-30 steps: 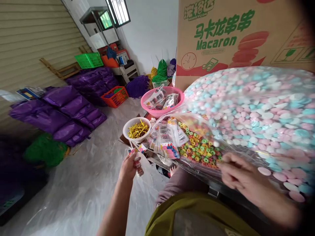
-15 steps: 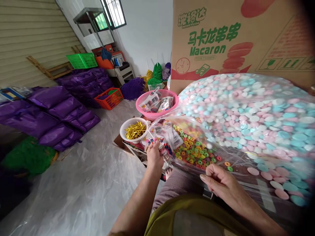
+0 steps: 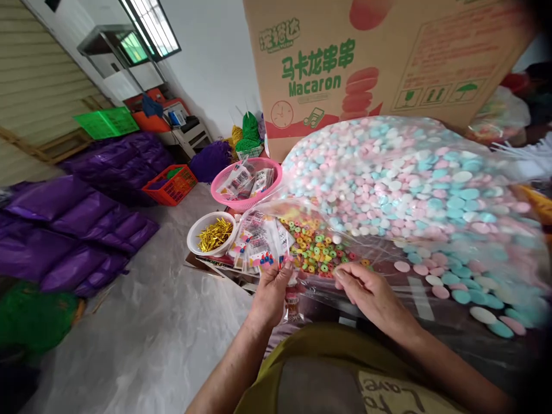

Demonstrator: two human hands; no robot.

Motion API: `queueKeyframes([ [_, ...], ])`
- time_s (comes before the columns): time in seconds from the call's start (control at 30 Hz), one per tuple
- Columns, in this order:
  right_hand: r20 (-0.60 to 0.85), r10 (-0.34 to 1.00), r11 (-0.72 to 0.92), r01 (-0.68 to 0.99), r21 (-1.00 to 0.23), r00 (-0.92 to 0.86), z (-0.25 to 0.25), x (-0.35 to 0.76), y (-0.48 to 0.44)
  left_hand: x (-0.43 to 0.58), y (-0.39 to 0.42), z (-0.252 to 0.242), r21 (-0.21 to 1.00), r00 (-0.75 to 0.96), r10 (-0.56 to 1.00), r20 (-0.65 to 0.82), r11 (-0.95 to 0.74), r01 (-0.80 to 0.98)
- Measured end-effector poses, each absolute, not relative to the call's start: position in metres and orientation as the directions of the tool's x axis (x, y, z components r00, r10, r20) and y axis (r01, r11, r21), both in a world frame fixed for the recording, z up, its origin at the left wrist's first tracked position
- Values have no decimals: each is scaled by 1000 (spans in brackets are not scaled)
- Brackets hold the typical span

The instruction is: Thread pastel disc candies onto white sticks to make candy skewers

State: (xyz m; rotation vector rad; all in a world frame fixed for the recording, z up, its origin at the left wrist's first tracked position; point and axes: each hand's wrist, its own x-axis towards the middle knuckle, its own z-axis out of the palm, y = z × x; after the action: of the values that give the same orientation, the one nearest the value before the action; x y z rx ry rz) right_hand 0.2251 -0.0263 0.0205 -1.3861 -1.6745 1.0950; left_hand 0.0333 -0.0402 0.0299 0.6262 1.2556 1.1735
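My left hand point(image 3: 269, 293) is closed on a small clear printed packet point(image 3: 292, 299) that hangs just below a stack of similar packets point(image 3: 259, 244). My right hand point(image 3: 366, 290) is curled in a pinch at the near edge of a pile of small coloured ring candies point(image 3: 321, 250) under clear plastic; what it pinches is too small to make out. A large clear bag of pink, blue and white candy discs point(image 3: 409, 190) fills the right side.
A white bowl of gold twist ties point(image 3: 212, 234) and a pink basket of packets point(image 3: 245, 184) stand to the left. A big "Macaron" cardboard box point(image 3: 366, 57) rises behind. Purple bags point(image 3: 81, 230), red and green crates lie on the floor at left.
My left hand came in from the left, past the packet stack, and now holds a packet in front of me. My right hand shifted left to the ring candies. The view panned right.
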Motion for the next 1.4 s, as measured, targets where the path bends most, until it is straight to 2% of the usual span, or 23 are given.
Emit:
queueKeyframes([
  [0.1,80,974,141,292,-946,-212,27,220,-26,49,-42,35,875,42,908,-417,414,-253],
  [0.23,151,934,247,282,-927,-322,35,220,-31,63,-43,35,922,249,911,-328,367,-127],
  [0.3,154,932,244,252,-937,-327,39,222,-36,67,-44,36,937,371,880,-296,342,-64],
  [0.47,-96,937,-94,22,-995,-336,42,230,-40,67,-37,48,926,563,749,-350,367,87],
  [0.53,-129,944,-143,-22,-990,-303,41,235,-38,68,-30,53,924,588,722,-365,359,133],
  [0.6,-71,979,-81,-42,-996,-192,43,243,-35,69,-22,54,923,578,724,-376,348,164],
  [0.67,121,993,121,78,-990,-5,48,253,-34,72,-16,51,899,531,732,-427,408,161],
  [0.7,285,958,269,222,-937,44,51,259,-33,73,-13,48,882,514,727,-456,448,149],
  [0.73,452,892,416,396,-819,-2,54,263,-33,75,-11,46,869,504,722,-473,476,135],
  [0.77,574,805,552,545,-631,-152,56,267,-34,77,-9,43,864,506,717,-479,485,131],
  [0.8,613,703,671,622,-404,-361,57,269,-34,78,-8,41,868,520,711,-474,475,143],
  [0.87,492,516,815,579,-31,-701,53,271,-35,80,-6,39,881,589,664,-461,421,216],
  [0.9,408,467,839,539,75,-784,49,270,-36,80,-6,38,877,630,616,-472,398,268],
  [0.97,306,447,843,510,169,-840,40,269,-39,80,-4,38,858,688,516,-510,358,367],
  [1.03,215,488,844,520,128,-846,33,269,-42,81,-3,39,879,722,501,-476,238,414],
  [1.1,116,591,807,587,-67,-799,29,270,-44,85,-4,41,922,740,610,-285,-38,386],
  [1.13,52,674,721,642,-261,-736,29,272,-45,88,-4,42,904,733,666,-141,-214,369],
  [1.17,-34,753,564,671,-482,-657,30,274,-46,91,-6,42,847,722,692,-4,-382,371],
  [1.2,-134,806,353,650,-673,-577,31,276,-48,96,-7,43,763,718,689,103,-518,387],
  [1.23,-232,822,141,580,-803,-520,32,279,-50,100,-9,42,673,732,660,169,-620,403],
  [1.3,-359,799,-138,433,-890,-482,32,286,-55,107,-13,35,527,805,550,224,-763,375],
  [1.37,-399,782,-216,393,-894,-479,32,298,-61,112,-16,22,467,839,455,297,-836,288],
  [1.4,-399,792,-222,391,-893,-462,32,306,-64,114,-16,14,484,816,460,349,-835,264],
])
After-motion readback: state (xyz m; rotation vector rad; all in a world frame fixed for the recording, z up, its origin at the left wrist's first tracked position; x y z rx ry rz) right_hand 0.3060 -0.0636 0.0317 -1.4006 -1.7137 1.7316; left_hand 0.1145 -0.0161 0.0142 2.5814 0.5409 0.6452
